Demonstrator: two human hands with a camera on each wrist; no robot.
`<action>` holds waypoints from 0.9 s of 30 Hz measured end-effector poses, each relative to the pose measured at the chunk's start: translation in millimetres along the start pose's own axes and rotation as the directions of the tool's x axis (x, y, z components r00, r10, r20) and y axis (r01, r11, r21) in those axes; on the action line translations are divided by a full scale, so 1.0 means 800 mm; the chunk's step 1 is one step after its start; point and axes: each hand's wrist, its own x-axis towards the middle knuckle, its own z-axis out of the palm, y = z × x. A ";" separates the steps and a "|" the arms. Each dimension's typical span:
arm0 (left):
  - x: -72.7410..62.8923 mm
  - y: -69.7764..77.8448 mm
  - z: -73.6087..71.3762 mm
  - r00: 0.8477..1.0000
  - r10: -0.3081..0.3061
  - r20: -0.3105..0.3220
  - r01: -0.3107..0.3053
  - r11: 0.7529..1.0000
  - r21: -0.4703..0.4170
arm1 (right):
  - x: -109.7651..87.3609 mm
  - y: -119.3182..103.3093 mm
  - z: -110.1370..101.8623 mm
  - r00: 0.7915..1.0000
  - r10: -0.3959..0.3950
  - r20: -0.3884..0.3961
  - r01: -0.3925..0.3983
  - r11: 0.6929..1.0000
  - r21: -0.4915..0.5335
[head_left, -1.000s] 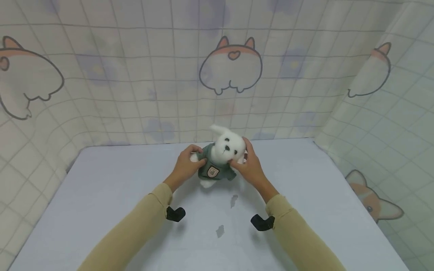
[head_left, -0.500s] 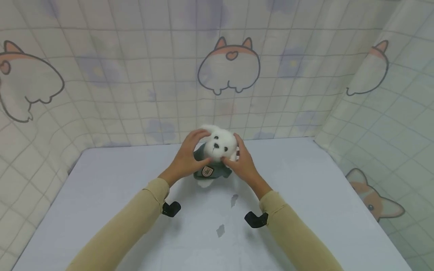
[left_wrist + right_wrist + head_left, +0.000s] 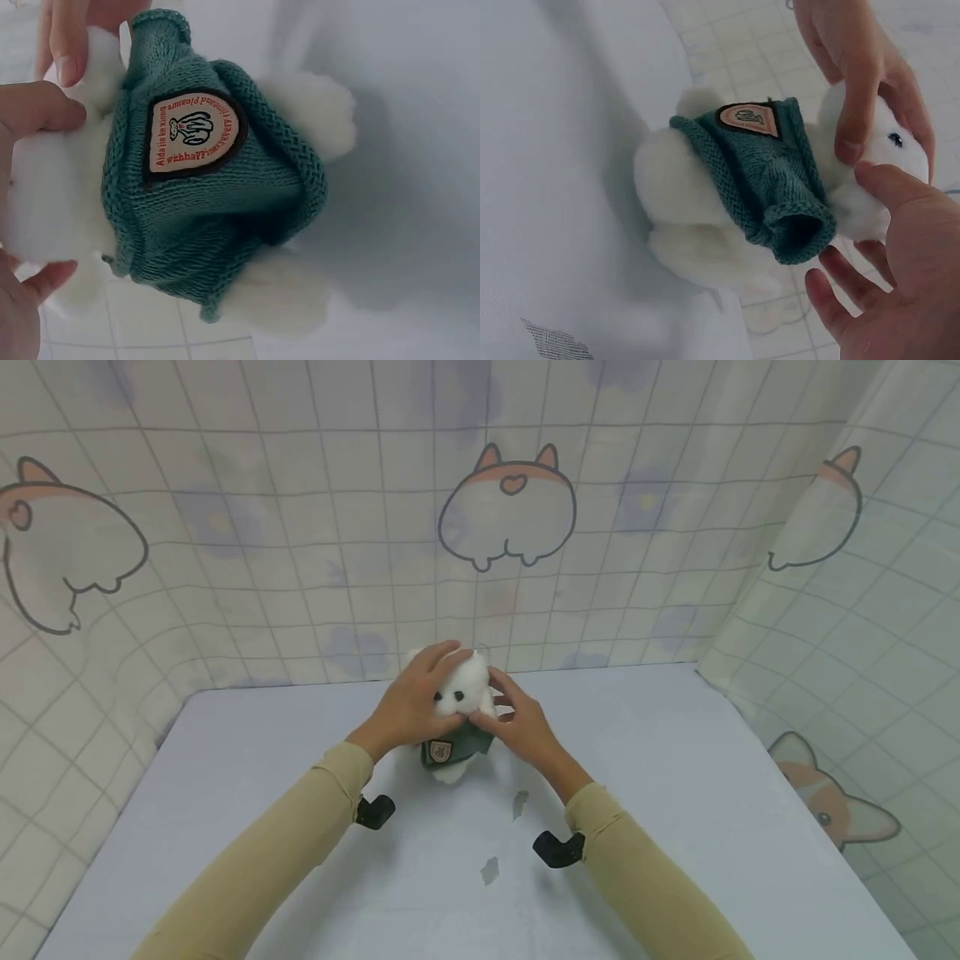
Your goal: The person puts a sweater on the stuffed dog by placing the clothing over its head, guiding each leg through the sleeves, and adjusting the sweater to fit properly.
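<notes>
A white plush dog (image 3: 467, 678) in a green knitted sweater (image 3: 225, 195) sits upright near the table's far edge. My left hand (image 3: 411, 700) grips its head from the left, covering part of the face, with the thumb under the muzzle. From the other side my right hand (image 3: 521, 725) holds the head, its thumb meeting the left thumb below the face. In the right wrist view, several right-hand fingers (image 3: 847, 277) spread behind the neck, close to the loose sleeve. A shield-shaped patch (image 3: 196, 131) shows on the sweater's front. White legs (image 3: 682, 180) stick out below the hem.
The white table (image 3: 262, 793) has two small grey marks (image 3: 490, 871) nearer to me. A checked curtain with cartoon corgi prints (image 3: 507, 510) hangs behind the table and along both sides. Black wrist mounts (image 3: 558, 850) hang under the beige sleeves (image 3: 645, 877).
My left hand has moved from the dog's arm and side up onto its head. The dog has shifted left, and its tilted head has straightened. My right hand has followed leftward, still on the head.
</notes>
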 end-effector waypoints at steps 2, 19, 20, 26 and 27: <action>-0.001 -0.002 -0.001 1.000 -0.014 0.008 0.013 1.000 0.026 | 0.000 -0.002 0.002 0.999 -0.019 0.030 0.019 1.000 0.016; -0.012 -0.021 0.006 0.955 -0.264 -0.133 0.260 0.964 -0.047 | -0.005 0.002 0.000 1.000 -0.013 0.022 0.013 1.000 0.010; -0.012 -0.022 0.007 0.946 -0.286 -0.154 0.278 0.958 -0.076 | -0.005 0.003 0.000 1.000 -0.006 0.017 0.006 1.000 0.006; -0.017 -0.026 0.019 0.870 -0.439 -0.226 0.376 0.886 -0.271 | -0.008 0.007 -0.001 0.998 0.056 -0.006 -0.056 0.998 0.010; -0.018 -0.026 0.021 0.858 -0.461 -0.226 0.392 0.873 -0.291 | -0.010 0.008 -0.001 0.998 0.064 -0.007 -0.064 0.998 0.013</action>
